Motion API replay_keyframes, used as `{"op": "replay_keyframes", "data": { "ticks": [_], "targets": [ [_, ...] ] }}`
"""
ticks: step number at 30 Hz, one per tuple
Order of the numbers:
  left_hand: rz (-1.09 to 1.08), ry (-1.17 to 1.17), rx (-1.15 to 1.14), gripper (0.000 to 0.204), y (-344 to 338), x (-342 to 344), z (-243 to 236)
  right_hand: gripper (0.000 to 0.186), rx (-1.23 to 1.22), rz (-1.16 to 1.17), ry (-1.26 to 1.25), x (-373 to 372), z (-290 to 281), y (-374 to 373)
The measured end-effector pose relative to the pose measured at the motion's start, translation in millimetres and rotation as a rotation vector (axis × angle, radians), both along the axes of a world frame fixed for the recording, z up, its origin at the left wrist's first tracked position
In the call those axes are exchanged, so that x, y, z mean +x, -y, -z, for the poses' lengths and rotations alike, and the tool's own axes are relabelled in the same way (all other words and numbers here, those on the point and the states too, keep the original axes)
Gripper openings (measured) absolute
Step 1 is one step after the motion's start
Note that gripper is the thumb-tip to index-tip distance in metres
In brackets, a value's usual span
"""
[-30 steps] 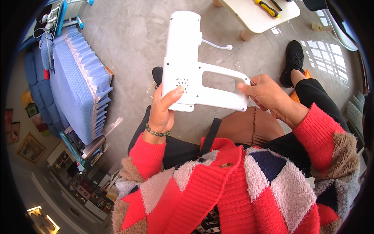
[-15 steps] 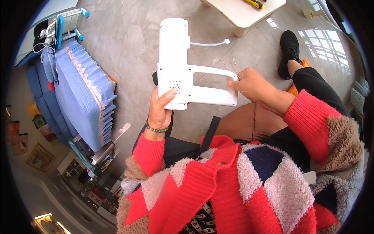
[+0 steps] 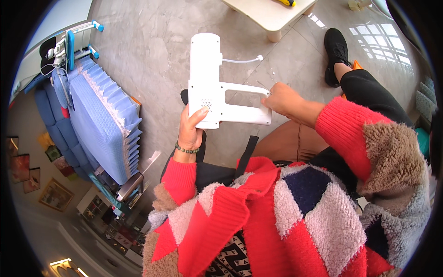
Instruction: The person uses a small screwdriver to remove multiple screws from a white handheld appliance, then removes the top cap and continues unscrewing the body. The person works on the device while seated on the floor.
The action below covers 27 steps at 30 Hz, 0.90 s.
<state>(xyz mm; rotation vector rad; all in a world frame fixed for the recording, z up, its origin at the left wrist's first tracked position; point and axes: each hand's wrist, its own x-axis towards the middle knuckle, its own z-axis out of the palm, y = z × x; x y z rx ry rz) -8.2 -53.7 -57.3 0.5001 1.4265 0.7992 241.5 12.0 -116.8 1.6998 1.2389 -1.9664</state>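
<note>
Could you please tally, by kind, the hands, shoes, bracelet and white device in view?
Hands: 2 (left hand, right hand)
Shoes: 2, one mostly hidden
Bracelet: 1
White device: 1
Total: 6

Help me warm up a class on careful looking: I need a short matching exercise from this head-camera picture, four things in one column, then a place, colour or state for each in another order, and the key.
Column one
1. Beaded bracelet
2. Low table
3. Gun-shaped device with a loop handle
4. Right shoe

Column two
A. White, held in the left hand
B. Black, laced
C. Around the left wrist
D. Cream, cut off by the picture's top edge

Right pairs: 1-C, 2-D, 3-A, 4-B
</note>
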Motion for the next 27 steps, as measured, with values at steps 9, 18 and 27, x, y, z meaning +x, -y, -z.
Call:
{"op": "replay_keyframes", "data": {
  "ticks": [9,18,27],
  "targets": [
    [0.006,0.042,-0.035,0.052,-4.4,-5.1,10.2,0.021,0.070,-0.107,-0.007,2.0,1.3,-2.2],
    [0.036,0.059,-0.042,0.053,-5.1,-6.6,8.7,0.027,0.043,-0.109,0.011,1.5,-4.4,-8.8],
    [0.014,0.088,-0.115,0.057,-4.4,-13.7,12.1,0.027,0.143,-0.163,0.023,1.8,-8.4,-14.5]
  ]
}}
